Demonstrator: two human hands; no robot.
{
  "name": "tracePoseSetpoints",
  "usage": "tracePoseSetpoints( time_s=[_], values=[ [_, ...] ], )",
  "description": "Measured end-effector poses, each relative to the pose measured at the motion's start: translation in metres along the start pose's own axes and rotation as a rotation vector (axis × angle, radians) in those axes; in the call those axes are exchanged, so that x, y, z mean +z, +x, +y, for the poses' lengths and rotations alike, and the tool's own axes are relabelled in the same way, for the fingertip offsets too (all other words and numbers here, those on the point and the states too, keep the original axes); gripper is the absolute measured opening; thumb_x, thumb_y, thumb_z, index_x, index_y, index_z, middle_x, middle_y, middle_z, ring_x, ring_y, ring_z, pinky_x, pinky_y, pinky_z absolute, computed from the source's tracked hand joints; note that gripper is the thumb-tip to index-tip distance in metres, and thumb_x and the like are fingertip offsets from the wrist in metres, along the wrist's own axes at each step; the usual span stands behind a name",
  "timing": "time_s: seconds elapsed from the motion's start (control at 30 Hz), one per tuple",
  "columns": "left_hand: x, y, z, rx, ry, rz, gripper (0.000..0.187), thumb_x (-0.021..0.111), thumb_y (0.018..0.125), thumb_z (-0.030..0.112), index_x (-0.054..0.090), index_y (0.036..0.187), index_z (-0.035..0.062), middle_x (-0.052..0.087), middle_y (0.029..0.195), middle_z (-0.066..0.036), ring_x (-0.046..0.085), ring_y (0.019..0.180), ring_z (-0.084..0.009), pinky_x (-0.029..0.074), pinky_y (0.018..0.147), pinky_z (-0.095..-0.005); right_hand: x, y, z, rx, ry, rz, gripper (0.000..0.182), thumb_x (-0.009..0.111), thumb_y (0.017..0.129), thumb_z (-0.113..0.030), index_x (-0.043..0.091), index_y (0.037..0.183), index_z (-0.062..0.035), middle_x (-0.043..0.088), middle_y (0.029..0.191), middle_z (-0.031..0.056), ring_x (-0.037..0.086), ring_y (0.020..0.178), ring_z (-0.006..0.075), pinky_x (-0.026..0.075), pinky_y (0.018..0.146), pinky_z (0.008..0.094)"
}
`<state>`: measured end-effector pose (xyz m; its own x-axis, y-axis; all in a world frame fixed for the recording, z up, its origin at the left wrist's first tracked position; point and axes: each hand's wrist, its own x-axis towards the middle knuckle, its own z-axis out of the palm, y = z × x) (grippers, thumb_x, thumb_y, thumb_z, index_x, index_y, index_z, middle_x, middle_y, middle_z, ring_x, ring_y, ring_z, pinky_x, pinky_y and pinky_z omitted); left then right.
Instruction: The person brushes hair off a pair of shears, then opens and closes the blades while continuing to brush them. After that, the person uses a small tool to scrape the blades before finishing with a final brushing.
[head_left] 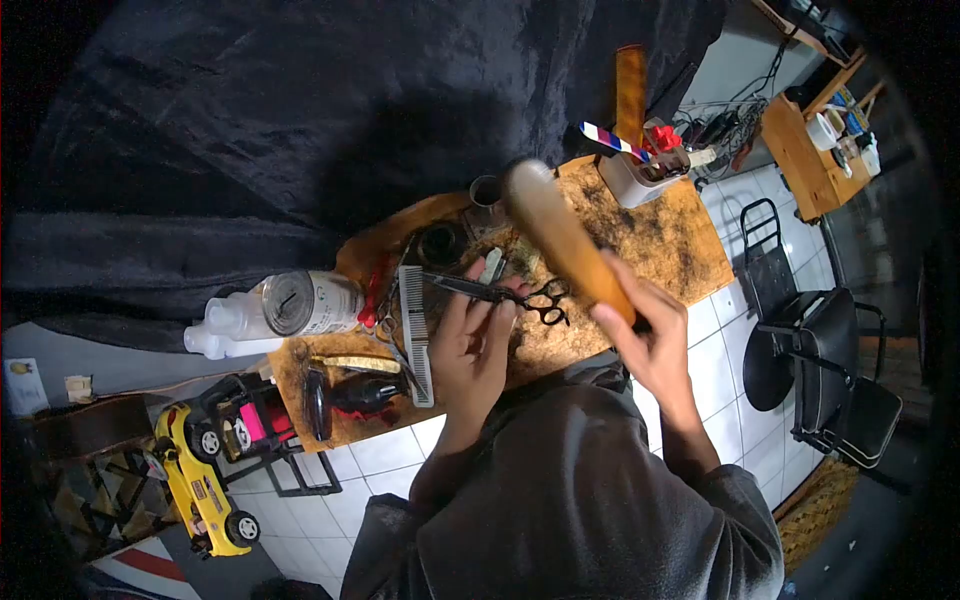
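Observation:
My left hand [462,365] is closed on black haircutting scissors [545,302], the finger rings sticking out to the right and the blades crossing the fingers. In my right hand [655,335] I grip the wooden handle of a brush [575,250], tilted up and left, its pale bristle end blurred. A white comb [414,340] lies just left of my left hand. Both hands are over the near side of a mottled brown table [680,250].
Clear bottles [310,303], a dark hair clipper [318,402] and a gold-coloured piece [355,364] are at the left. A container [635,185] of tools stands at the back right. A yellow toy car [200,490] and a black chair [830,350] flank the table.

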<state>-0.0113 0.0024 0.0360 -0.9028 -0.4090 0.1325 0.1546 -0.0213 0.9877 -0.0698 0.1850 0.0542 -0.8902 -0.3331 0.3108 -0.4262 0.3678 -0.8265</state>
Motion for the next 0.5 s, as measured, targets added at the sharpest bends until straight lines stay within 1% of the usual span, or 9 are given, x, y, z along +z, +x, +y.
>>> tracePoseSetpoints(
  time_s=[0.07, 0.1, 0.17, 0.23, 0.27, 0.3, 0.37, 0.47, 0.5],
  values=[
    [0.002, 0.001, -0.003, 0.004, -0.074, 0.019, 0.038, 0.056, 0.093, -0.003, 0.045, 0.129, -0.0064, 0.063, 0.115, -0.017, 0.063, 0.103, -0.0204, 0.054, 0.087, -0.0303, 0.001, -0.009, -0.001, -0.131, 0.118, -0.129, 0.051, 0.076, 0.080, -0.016, 0.061, 0.126, -0.0040, 0.067, 0.086, 0.0140, 0.065, 0.074, 0.0229, 0.051, 0.071, 0.0333],
    [0.005, 0.002, -0.006, 0.022, -0.162, 0.039, 0.036, 0.056, 0.093, -0.003, 0.047, 0.127, -0.0057, 0.064, 0.113, -0.016, 0.063, 0.103, -0.0197, 0.053, 0.085, -0.0282, -0.002, -0.011, -0.010, -0.094, 0.113, -0.257, 0.052, 0.078, 0.078, -0.017, 0.061, 0.126, -0.0055, 0.069, 0.091, 0.0151, 0.067, 0.077, 0.0244, 0.052, 0.073, 0.0341],
    [0.003, 0.000, -0.015, 0.018, -0.255, 0.088, 0.031, 0.056, 0.093, -0.003, 0.049, 0.123, -0.0044, 0.065, 0.112, -0.016, 0.063, 0.104, -0.0196, 0.053, 0.084, -0.0270, 0.007, -0.014, -0.013, -0.107, 0.047, -0.254, 0.053, 0.079, 0.077, -0.018, 0.062, 0.125, -0.0063, 0.070, 0.096, 0.0160, 0.068, 0.079, 0.0252, 0.053, 0.072, 0.0344],
    [-0.007, -0.002, -0.020, -0.022, -0.265, 0.152, 0.028, 0.057, 0.092, -0.004, 0.050, 0.119, -0.0031, 0.064, 0.113, -0.017, 0.063, 0.105, -0.0205, 0.055, 0.085, -0.0288, 0.014, -0.015, 0.007, -0.044, 0.104, -0.100, 0.051, 0.078, 0.079, -0.017, 0.061, 0.126, -0.0066, 0.069, 0.101, 0.0173, 0.068, 0.079, 0.0238, 0.053, 0.072, 0.0333],
    [-0.007, -0.001, -0.016, -0.044, -0.264, 0.161, 0.031, 0.057, 0.092, -0.004, 0.047, 0.120, 0.0017, 0.063, 0.110, -0.017, 0.062, 0.106, -0.0236, 0.055, 0.090, -0.0369, 0.015, -0.015, 0.011, -0.022, 0.107, -0.046, 0.051, 0.076, 0.080, -0.015, 0.060, 0.128, -0.0070, 0.069, 0.098, 0.0159, 0.067, 0.077, 0.0206, 0.053, 0.070, 0.0320],
    [-0.006, 0.001, -0.017, -0.024, -0.290, 0.175, 0.031, 0.057, 0.092, -0.004, 0.047, 0.120, 0.0016, 0.063, 0.111, -0.017, 0.062, 0.107, -0.0243, 0.055, 0.090, -0.0369, 0.007, -0.013, 0.006, 0.101, 0.041, -0.083, 0.053, 0.076, 0.079, -0.011, 0.059, 0.129, -0.0056, 0.069, 0.094, 0.0142, 0.065, 0.074, 0.0187, 0.052, 0.069, 0.0318],
    [-0.003, 0.002, -0.017, 0.009, -0.342, 0.195, 0.030, 0.057, 0.092, -0.004, 0.047, 0.120, 0.0013, 0.063, 0.113, -0.017, 0.062, 0.107, -0.0257, 0.054, 0.091, -0.0370, 0.010, -0.012, 0.012, 0.086, -0.040, 0.042, 0.054, 0.077, 0.079, -0.010, 0.059, 0.129, -0.0043, 0.069, 0.090, 0.0124, 0.062, 0.071, 0.0184, 0.052, 0.067, 0.0323],
    [-0.001, 0.001, -0.016, -0.011, -0.347, 0.207, 0.030, 0.057, 0.091, -0.005, 0.048, 0.119, 0.0018, 0.062, 0.114, -0.017, 0.062, 0.109, -0.0250, 0.054, 0.092, -0.0376, 0.010, -0.010, 0.003, 0.005, 0.054, 0.076, 0.054, 0.077, 0.079, -0.011, 0.058, 0.129, -0.0031, 0.067, 0.087, 0.0128, 0.061, 0.069, 0.0182, 0.051, 0.066, 0.0318],
    [-0.001, -0.001, -0.019, 0.014, -0.296, 0.199, 0.028, 0.058, 0.091, -0.004, 0.048, 0.117, 0.0007, 0.062, 0.114, -0.018, 0.061, 0.109, -0.0255, 0.054, 0.093, -0.0371, 0.012, -0.009, 0.002, -0.124, 0.069, 0.058, 0.053, 0.076, 0.080, -0.013, 0.058, 0.129, -0.0033, 0.065, 0.083, 0.0126, 0.059, 0.066, 0.0183, 0.050, 0.064, 0.0317]
  ],
)
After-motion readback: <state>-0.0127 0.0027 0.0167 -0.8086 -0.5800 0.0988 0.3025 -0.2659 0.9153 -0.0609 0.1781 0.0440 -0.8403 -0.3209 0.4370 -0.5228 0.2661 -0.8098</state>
